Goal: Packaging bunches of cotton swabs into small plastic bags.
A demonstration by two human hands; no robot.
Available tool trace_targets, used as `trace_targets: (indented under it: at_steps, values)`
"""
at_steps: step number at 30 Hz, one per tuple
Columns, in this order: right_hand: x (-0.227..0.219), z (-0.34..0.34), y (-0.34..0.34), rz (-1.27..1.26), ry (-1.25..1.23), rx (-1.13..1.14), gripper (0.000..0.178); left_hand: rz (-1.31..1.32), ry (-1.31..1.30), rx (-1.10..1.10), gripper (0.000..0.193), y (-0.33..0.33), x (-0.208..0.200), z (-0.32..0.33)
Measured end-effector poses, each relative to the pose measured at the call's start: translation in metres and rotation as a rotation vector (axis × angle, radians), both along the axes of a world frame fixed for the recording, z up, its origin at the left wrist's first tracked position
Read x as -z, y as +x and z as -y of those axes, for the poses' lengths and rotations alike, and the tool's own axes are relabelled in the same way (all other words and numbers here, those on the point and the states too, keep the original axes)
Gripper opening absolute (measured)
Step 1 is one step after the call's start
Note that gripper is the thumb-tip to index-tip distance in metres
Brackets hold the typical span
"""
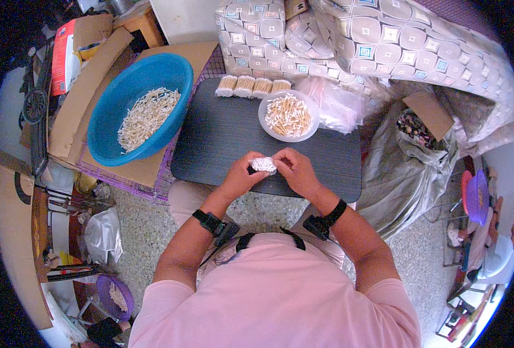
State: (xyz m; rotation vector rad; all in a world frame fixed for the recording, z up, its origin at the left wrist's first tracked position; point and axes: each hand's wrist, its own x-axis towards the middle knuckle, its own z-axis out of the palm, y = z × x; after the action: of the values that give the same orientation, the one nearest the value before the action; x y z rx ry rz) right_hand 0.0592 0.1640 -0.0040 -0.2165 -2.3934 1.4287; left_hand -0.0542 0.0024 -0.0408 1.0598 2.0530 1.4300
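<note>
My left hand (245,173) is closed round a bundle of cotton swabs (263,165), its white tips facing up, over the front of a dark table (216,136). The fingers of my right hand (299,173) are pinched together against the bundle's right side; whether they grip the swabs or a wrapper cannot be made out. Beyond the hands stands a white bowl (263,129) of loose cotton swabs (288,115). Several packed swab bundles (244,86) lie in a row at the table's far edge. Clear plastic bags (332,107) are heaped right of the bowl.
To the left, a large blue basin (101,130) of swabs rests on cardboard (144,171) over a purple wire rack. A patterned cloth-covered seat (378,43) borders the table's far side. A grey sack (378,180) stands at right. Another person (500,255) sits far right.
</note>
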Motion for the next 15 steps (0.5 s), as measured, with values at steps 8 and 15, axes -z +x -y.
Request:
trace_targets:
  at_steps: [8, 15]
  values:
    - [-0.004, 0.003, 0.002, 0.022, -0.029, 0.021, 0.011, -0.109, 0.113, -0.04, 0.034, 0.004, -0.001, 0.001]
    - [-0.018, 0.004, 0.001, -0.177, -0.032, 0.034, 0.012, -0.428, 0.266, -0.063, 0.038, 0.002, -0.031, -0.005]
